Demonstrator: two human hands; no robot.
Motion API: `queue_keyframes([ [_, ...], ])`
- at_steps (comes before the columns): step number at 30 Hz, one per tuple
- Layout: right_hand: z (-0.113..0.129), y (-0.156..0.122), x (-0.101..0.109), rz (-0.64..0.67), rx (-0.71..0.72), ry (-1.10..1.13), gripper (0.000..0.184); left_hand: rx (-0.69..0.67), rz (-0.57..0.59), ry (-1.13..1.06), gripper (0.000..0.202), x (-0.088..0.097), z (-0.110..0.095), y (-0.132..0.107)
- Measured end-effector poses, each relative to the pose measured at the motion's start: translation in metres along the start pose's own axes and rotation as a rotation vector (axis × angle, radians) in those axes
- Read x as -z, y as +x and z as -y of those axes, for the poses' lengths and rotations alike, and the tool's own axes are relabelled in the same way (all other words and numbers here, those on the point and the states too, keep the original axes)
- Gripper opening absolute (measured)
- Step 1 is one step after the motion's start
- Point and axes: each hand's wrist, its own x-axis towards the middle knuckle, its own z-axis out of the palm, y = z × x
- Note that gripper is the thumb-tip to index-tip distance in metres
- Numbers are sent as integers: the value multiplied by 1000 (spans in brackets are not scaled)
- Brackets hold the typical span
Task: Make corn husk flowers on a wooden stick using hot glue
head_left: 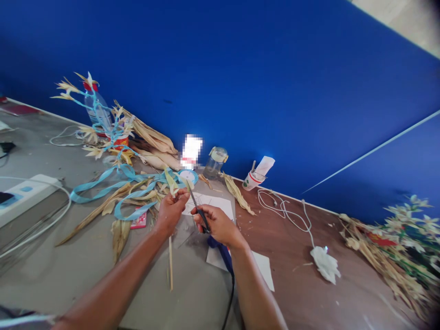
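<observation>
My left hand (172,211) is closed, pinching a piece of pale dried corn husk (171,182) that points up from the fingertips. In my right hand (217,222) is a pair of scissors (197,205), the fingers wrapped round the dark handles. The blades reach up and left beside the husk; whether they touch it I cannot tell. Just under the hands lies a sheet of white paper (220,205) with thin dark strands on it. A dark blue corded tool (222,252) rests below my right hand, partly hidden by the wrist.
Blue ribbon (99,185) loops among dried husks (92,215) at left. Husk flowers on blue stems (98,114) stand near a plastic bottle (99,110). Behind are a lidded jar (215,162) and a paper cup (252,180). A white cable (295,217) and more flowers (409,224) lie right.
</observation>
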Motion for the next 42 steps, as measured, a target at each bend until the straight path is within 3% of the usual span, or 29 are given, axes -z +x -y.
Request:
queue_keyframes([
  [19,-1,4,-5,-40,7,-13,28,1,-1,-45,25,1,-2,1],
  [33,-7,3,3,-41,16,-70,23,19,-8,-144,15,-1,-15,-1],
  [42,-1,1,4,17,3,45,25,34,66,-255,14,2,-17,0],
])
